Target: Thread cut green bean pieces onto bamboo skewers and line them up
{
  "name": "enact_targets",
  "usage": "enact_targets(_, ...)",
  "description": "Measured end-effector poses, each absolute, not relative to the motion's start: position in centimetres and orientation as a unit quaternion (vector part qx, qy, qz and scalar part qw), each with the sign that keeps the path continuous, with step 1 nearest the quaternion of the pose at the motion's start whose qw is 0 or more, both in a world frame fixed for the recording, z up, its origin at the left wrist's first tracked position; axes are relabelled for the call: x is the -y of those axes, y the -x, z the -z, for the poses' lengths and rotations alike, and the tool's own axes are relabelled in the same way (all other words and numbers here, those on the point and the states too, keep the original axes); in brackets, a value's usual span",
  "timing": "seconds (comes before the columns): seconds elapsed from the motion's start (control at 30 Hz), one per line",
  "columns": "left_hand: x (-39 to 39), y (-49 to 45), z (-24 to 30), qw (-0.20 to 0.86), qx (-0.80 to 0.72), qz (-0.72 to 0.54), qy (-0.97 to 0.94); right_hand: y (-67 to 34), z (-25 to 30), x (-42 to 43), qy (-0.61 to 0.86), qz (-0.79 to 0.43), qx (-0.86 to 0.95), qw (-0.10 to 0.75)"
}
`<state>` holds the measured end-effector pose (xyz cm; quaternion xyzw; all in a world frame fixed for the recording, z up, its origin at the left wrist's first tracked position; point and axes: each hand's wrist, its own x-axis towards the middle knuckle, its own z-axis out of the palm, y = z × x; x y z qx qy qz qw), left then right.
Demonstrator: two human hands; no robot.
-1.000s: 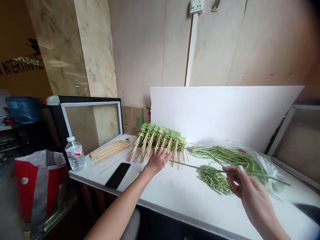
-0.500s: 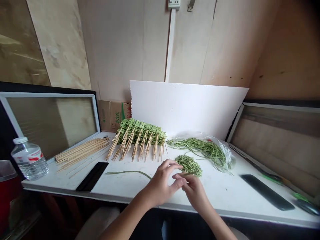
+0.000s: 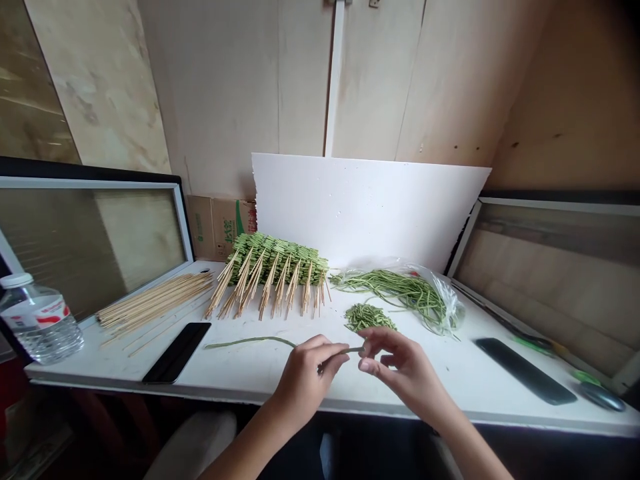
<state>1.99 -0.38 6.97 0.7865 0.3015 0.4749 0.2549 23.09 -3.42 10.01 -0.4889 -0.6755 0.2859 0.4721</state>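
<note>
Watching from afar, I am taking the pile of cut pieces [image 3: 371, 316] as my landmark. Left of it and nearer me, my left hand [image 3: 306, 373] is gripping a long bean [image 3: 270, 338], whose tail is trailing farther left. My right hand [image 3: 403, 360] is hovering just in front of the pile at the bean's short end; whether it is pinching, I cannot tell. Stacked, loaded skewers [image 3: 280, 259] beyond-left are seemingly making up the finished share; bare skewers [image 3: 155, 301] far left and whole beans [image 3: 410, 292] beyond-right are apparently waiting.
</note>
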Motion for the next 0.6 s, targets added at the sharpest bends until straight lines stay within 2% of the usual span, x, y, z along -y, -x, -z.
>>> enact_targets(0.1,0.4,-2.0,-6.0,0.219,-0.306,-0.475,-0.795,-22.5,-10.1,4.0,0.49,-0.246,0.696,0.463)
enact_targets(0.33,0.5,-1.7,-5.7,0.054,-0.32,-0.491,-0.809,-21.6,-9.3,4.4,0.483,-0.159,0.736,0.447)
enact_targets(0.6,1.0,-1.6,-6.6,0.09,-0.29,-0.461,-0.834,-21.2,-8.6,4.2,0.423,-0.095,0.768,0.472)
